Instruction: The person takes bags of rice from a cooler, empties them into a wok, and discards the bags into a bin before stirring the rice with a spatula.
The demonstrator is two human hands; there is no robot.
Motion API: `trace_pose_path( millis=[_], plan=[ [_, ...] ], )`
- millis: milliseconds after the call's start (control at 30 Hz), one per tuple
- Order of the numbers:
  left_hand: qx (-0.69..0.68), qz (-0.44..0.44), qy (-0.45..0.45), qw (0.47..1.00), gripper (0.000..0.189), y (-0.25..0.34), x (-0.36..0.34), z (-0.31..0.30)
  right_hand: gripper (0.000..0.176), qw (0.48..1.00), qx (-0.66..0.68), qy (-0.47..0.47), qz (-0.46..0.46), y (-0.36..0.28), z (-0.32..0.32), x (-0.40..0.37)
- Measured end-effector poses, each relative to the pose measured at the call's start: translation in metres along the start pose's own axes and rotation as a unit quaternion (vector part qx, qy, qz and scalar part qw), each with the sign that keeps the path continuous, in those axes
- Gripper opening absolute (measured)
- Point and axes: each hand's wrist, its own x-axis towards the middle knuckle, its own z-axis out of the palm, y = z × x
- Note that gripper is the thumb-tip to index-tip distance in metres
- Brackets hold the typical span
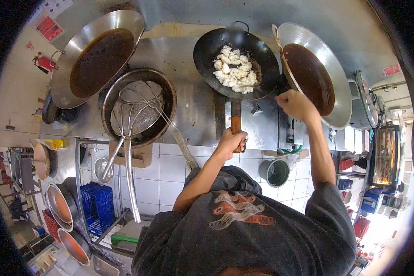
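My left hand [232, 141] is wrapped round the wooden handle [235, 123] of a black wok [204, 57]. Lumpy white pieces of food [234, 69], of a kind I cannot make out, lie in the middle of the wok. My right hand [299, 106] is closed just off the wok's lower right rim, beside a wide metal pan of dark brown liquid [315, 78]. Its fingertips are pinched together, and what they hold, if anything, does not show clearly. A dark shape stands just above those fingers, between the wok and the pan.
At left, long-handled strainers [140, 108] rest across a dark round pan [169, 92]. Behind it stands another wide pan [135, 27] of dark liquid. A grey bucket [275, 172] and a blue crate [96, 204] are below the steel counter [188, 92]. Several pots line the lower left.
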Motion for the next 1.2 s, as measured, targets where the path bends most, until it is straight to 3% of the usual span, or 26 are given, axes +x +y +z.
trace_pose_path(
  millis=[33, 133, 200, 267, 300, 400, 433, 467, 533, 567, 667, 700, 833, 933, 1000, 1067, 1200],
  plan=[
    [-0.003, 0.002, -0.002, 1.0, 0.01, -0.003, 0.0, -0.001, 0.025, 0.999, 0.016, -0.015, 0.023, -0.003, 0.008, -0.005],
    [0.013, -0.002, -0.01, 1.0, 0.011, -0.009, 0.009, -0.005, 0.022, 0.994, 0.013, 0.096, -0.043, 0.025, 0.094, 0.052],
    [0.02, 0.002, 0.024, 1.0, 0.011, 0.0, -0.001, 0.004, 0.023, 0.997, 0.006, 0.073, -0.032, -0.002, 0.057, 0.03],
    [0.016, 0.005, 0.001, 1.0, 0.012, -0.005, 0.008, -0.003, 0.024, 0.998, -0.051, 0.015, -0.03, 0.005, 0.039, 0.016],
    [0.01, 0.004, -0.009, 1.0, 0.012, -0.01, 0.01, -0.005, 0.026, 0.999, -0.017, 0.04, 0.028, 0.018, 0.047, 0.023],
    [0.017, 0.0, -0.008, 1.0, 0.013, -0.006, 0.007, -0.003, 0.03, 0.988, 0.056, 0.141, 0.02, 0.052, 0.113, 0.087],
    [0.023, 0.003, -0.004, 1.0, 0.013, -0.006, 0.007, -0.002, 0.03, 0.982, 0.077, 0.167, -0.048, 0.046, 0.119, 0.085],
    [0.02, 0.002, -0.006, 1.0, 0.013, -0.007, 0.007, -0.003, 0.026, 0.992, 0.045, 0.116, -0.036, 0.047, 0.12, 0.078],
    [0.009, 0.004, -0.009, 1.0, 0.013, -0.01, 0.009, -0.005, 0.025, 0.999, -0.024, 0.012, -0.018, 0.019, 0.063, 0.035],
    [0.011, 0.008, -0.006, 1.0, 0.013, -0.008, 0.008, -0.003, 0.025, 1.0, -0.006, 0.005, -0.002, 0.013, 0.041, 0.028],
    [0.023, 0.008, 0.008, 1.0, 0.012, -0.006, 0.006, 0.002, 0.025, 0.994, 0.056, 0.055, 0.07, 0.051, 0.096, 0.109],
    [0.023, -0.014, 0.014, 1.0, 0.017, -0.003, 0.002, 0.005, 0.026, 0.988, 0.107, 0.108, 0.009, 0.038, 0.095, 0.102],
    [0.014, -0.005, -0.027, 1.0, 0.018, -0.009, 0.007, -0.002, 0.027, 0.999, -0.013, 0.018, -0.04, 0.028, 0.062, 0.051],
    [0.021, -0.006, 0.004, 1.0, 0.016, -0.008, 0.005, 0.003, 0.026, 0.993, 0.036, 0.088, 0.065, 0.041, 0.082, 0.093],
    [0.028, -0.007, 0.002, 1.0, 0.018, -0.01, 0.008, 0.006, 0.022, 0.979, 0.078, 0.186, 0.013, 0.056, 0.135, 0.133],
    [0.03, -0.016, 0.01, 0.999, 0.018, -0.007, 0.005, 0.004, 0.021, 0.99, 0.061, 0.126, -0.016, 0.033, 0.11, 0.095],
    [0.022, -0.012, -0.008, 1.0, 0.01, -0.006, 0.006, 0.008, 0.021, 0.993, 0.03, 0.114, 0.023, 0.033, 0.07, 0.069]
  ],
)
